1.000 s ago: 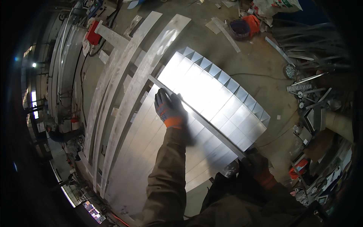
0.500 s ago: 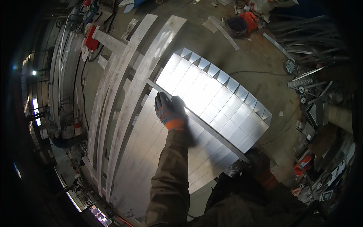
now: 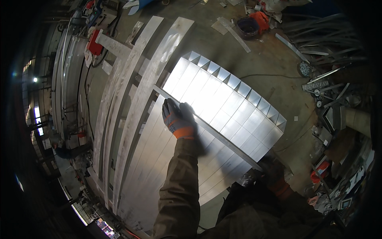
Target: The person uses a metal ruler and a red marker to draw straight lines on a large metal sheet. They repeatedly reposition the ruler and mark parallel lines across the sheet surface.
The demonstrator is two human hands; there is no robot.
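A long, narrow metal bar [image 3: 227,140] lies slantwise across a row of shiny aluminium profiles [image 3: 217,99], whose hollow ends show at the far right. My left hand [image 3: 179,121], in a grey and orange work glove, grips the bar near its upper left end, fingers and thumb close against it. Around the bar's lower right end, in deep shadow, is my right hand [image 3: 273,175], also gloved with an orange cuff. Its fingers are too dark to make out. More of the profile surface [image 3: 149,169] spreads below the bar to the left.
Long metal beams [image 3: 137,99] run along the left of the profiles. A red tool or box [image 3: 94,42] sits beyond them. A dark bucket [image 3: 248,28] stands on the far floor beside an orange bag [image 3: 260,22]. Scrap metal [image 3: 332,93] and a cup of small parts [image 3: 305,69] lie at right.
The whole view has shifted very slightly. Both hands stay at the same places along the bar, and the bar keeps its position on the profiles.
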